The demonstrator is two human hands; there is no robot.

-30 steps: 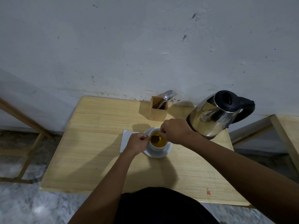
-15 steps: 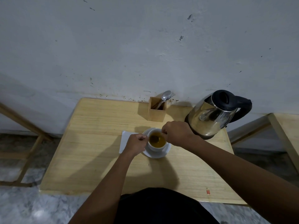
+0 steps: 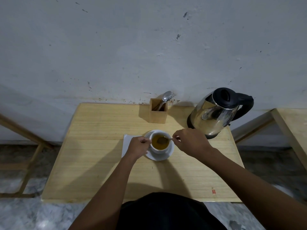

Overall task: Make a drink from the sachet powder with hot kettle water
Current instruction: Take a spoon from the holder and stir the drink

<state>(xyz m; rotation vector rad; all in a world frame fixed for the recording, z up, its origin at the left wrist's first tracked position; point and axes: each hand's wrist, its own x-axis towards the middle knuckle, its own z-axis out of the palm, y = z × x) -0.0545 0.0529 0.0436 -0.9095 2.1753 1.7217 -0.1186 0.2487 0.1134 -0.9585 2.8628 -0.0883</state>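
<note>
right now the white cup point(image 3: 159, 150) of amber drink sits on its saucer point(image 3: 167, 156) mid-tabletop point(image 3: 93, 155), left hand point(image 3: 138, 146) closed on the cup's left side. right hand point(image 3: 190, 141) pinches a spoon point(image 3: 163, 140) whose bowl dips in the drink. kettle point(image 3: 216, 112) stands just behind, near a wooden cutlery box point(image 3: 158, 113); a white napkin point(image 3: 127, 141) lies under the left hand.

A pale, scuffed wall point(image 3: 149, 47) is marked with dark specks and chips, and brownish stains are seen along its foot. A light wooden table point(image 3: 93, 163) is set against it. A second wooden table point(image 3: 292, 123) is placed at the right, apart from the first, and a wooden frame point(image 3: 25, 146) is seen at the left. The floor point(image 3: 20, 211) is laid in grey marbled stone. Soft shadows are cast across the tabletop.
</note>
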